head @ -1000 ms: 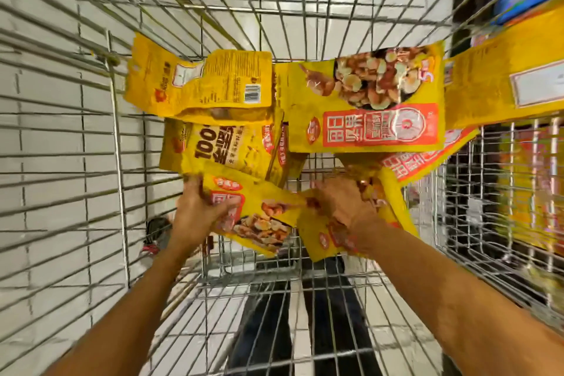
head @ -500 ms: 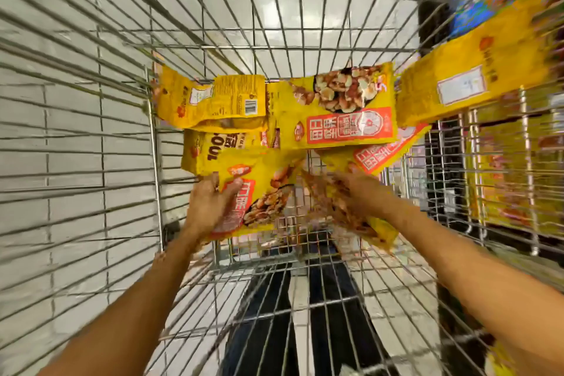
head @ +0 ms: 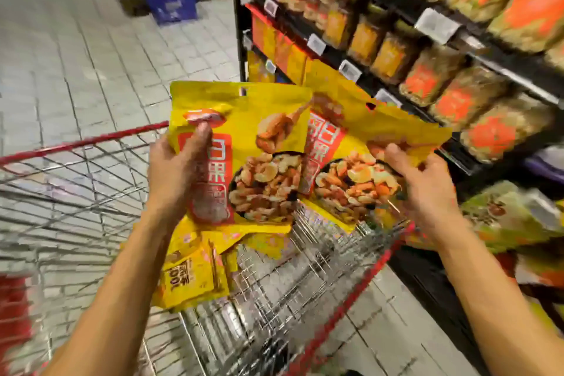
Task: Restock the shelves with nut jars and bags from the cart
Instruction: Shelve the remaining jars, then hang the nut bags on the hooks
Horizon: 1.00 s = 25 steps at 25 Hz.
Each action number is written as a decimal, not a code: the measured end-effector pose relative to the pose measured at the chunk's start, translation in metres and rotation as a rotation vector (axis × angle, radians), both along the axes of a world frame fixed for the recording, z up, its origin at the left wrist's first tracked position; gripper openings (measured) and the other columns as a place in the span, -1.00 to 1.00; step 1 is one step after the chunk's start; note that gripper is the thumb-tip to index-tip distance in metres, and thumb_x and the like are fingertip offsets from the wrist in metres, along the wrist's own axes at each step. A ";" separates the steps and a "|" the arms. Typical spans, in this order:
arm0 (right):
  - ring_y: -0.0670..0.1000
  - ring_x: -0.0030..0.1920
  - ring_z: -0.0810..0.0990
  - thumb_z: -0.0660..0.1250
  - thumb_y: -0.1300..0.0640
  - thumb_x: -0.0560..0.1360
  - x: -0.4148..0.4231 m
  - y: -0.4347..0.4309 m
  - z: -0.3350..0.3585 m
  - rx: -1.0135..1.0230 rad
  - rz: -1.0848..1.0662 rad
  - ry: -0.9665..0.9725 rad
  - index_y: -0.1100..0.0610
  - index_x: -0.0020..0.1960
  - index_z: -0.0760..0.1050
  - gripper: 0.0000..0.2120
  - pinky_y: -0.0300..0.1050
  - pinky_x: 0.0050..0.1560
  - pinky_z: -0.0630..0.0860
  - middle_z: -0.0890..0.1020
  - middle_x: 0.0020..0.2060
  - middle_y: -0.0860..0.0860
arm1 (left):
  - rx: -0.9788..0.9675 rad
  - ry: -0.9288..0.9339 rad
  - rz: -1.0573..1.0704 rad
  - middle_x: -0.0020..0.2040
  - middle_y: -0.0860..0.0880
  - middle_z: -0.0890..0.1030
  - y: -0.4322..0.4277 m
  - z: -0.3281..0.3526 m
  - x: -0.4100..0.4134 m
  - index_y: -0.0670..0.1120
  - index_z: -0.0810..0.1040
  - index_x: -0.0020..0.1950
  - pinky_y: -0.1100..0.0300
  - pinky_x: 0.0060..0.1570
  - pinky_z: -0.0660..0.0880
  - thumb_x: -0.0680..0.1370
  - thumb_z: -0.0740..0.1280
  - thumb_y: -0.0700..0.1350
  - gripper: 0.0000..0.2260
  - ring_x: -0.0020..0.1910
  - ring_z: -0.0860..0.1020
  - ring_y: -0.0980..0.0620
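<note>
A grey tiled floor [head: 91,55] stretches away on the left, with a blue crate [head: 171,0] far back. Along the right runs a dark shelf unit [head: 238,24] packed with orange-labelled nut jars [head: 433,79]. Below the hands stands a wire cart [head: 76,144] with a red rim, and spare yellow bags [head: 192,281] lie in it. The left hand [head: 177,168] grips a yellow mixed-nut bag [head: 259,119] by its left edge, thumb across the front. The right hand [head: 424,183] clutches a second, tilted bag [head: 396,128] tucked partly behind the first. Both are held above the cart, near the shelves.
</note>
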State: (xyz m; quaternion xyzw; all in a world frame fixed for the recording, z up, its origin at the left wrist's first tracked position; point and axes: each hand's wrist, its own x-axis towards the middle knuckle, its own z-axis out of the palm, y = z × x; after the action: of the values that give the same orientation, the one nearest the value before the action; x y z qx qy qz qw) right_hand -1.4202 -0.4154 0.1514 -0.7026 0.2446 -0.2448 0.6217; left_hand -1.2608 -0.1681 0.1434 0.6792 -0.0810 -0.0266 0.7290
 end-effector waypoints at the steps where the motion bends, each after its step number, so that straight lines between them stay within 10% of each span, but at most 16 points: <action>1: -0.09 -0.06 0.62 0.36 -0.17 0.29 -0.026 -0.012 0.016 0.067 -0.155 -0.086 0.00 -0.19 0.63 -0.73 -0.07 0.12 0.54 0.68 -0.15 -0.11 | -0.041 -0.046 -0.059 -0.35 0.27 0.64 -0.024 0.025 -0.013 0.25 0.66 -0.24 0.44 -0.36 0.48 0.53 0.34 -0.09 -0.74 -0.35 0.59 0.33; 6: 0.05 0.04 0.60 0.28 0.03 0.53 -0.173 -0.073 0.071 0.108 -0.665 -0.408 0.05 -0.15 0.54 -0.86 0.12 0.23 0.47 0.67 -0.24 -0.16 | -0.221 -0.150 -0.340 -0.31 0.22 0.66 -0.141 0.092 -0.117 0.21 0.68 -0.25 0.38 -0.31 0.51 0.46 0.35 -0.04 -0.82 -0.32 0.60 0.30; 11: 0.07 0.12 0.54 0.30 -0.10 0.50 -0.362 -0.118 0.103 -0.031 -0.990 -0.380 0.10 0.05 0.52 -0.71 -0.16 0.13 0.50 0.61 0.01 0.05 | -0.254 -0.205 -0.622 -0.26 0.21 0.68 -0.239 0.120 -0.265 0.19 0.69 -0.20 0.28 -0.23 0.55 0.45 0.40 0.01 -0.90 -0.27 0.62 0.25; 20: -0.05 -0.12 0.61 0.30 0.02 0.52 -0.570 -0.141 0.128 -0.286 -1.108 -0.338 0.01 -0.24 0.59 -0.81 -0.05 0.05 0.47 0.67 -0.33 -0.16 | -0.280 -0.230 -0.849 -0.30 0.14 0.68 -0.355 0.133 -0.430 0.14 0.69 -0.17 0.34 -0.34 0.54 0.46 0.41 0.04 -0.93 -0.34 0.61 0.22; 25: -0.31 -0.33 0.58 0.30 -0.05 0.43 -0.598 -0.165 0.137 -0.381 -1.090 -0.301 -0.23 -0.30 0.61 -0.81 -0.45 -0.25 0.46 0.65 -0.39 -0.26 | -0.355 -0.019 -0.745 -0.37 0.11 0.66 -0.436 0.148 -0.439 -0.01 0.65 -0.24 0.23 -0.32 0.56 0.48 0.41 -0.02 -0.87 -0.40 0.61 0.18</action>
State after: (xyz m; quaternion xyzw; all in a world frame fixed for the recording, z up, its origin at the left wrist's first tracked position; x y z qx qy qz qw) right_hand -2.0183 -0.5808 0.2880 -0.5324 0.4309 -0.6651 0.2974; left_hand -1.6996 -0.6037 0.2914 0.4674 -0.3312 -0.2682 0.7745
